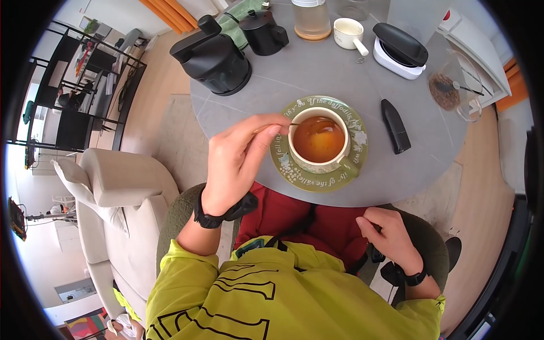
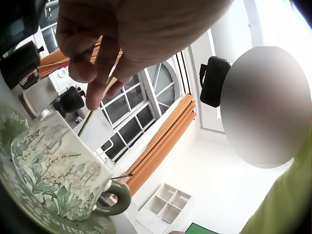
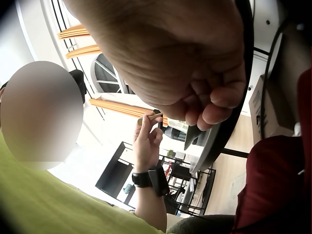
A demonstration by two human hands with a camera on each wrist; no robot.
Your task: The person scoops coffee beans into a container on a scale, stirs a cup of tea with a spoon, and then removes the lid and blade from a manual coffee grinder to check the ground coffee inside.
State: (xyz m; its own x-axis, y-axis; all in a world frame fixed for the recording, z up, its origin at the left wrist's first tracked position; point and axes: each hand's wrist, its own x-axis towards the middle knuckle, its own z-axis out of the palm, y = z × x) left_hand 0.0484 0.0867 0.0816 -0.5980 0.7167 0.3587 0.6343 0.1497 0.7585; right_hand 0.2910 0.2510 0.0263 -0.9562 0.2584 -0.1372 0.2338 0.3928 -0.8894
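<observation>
In the head view, my left hand (image 1: 241, 156) pinches the thin gold handle of a spoon (image 2: 87, 123) between thumb and fingers. The handle slants down over the rim into a cup (image 2: 61, 168) with a flower pattern and green handle. Amber tea (image 1: 306, 148) fills it, with a yellow patch in the middle, and the spoon's lower end is under the liquid. Beneath the cup lies a green saucer (image 1: 354, 170) with white lettering. My right hand (image 1: 392, 241) hangs beside my lap below the table edge, holding nothing, its fingers loosely curled.
A black kettle (image 1: 218, 65), a lidded black pot (image 1: 263, 35), a small white cup (image 1: 347, 35) and a white box with a black lid (image 1: 399, 54) stand farther back on the grey table (image 1: 238, 107). Right of the saucer lie a black oblong device (image 1: 395, 127) and a glass jug (image 1: 447, 93).
</observation>
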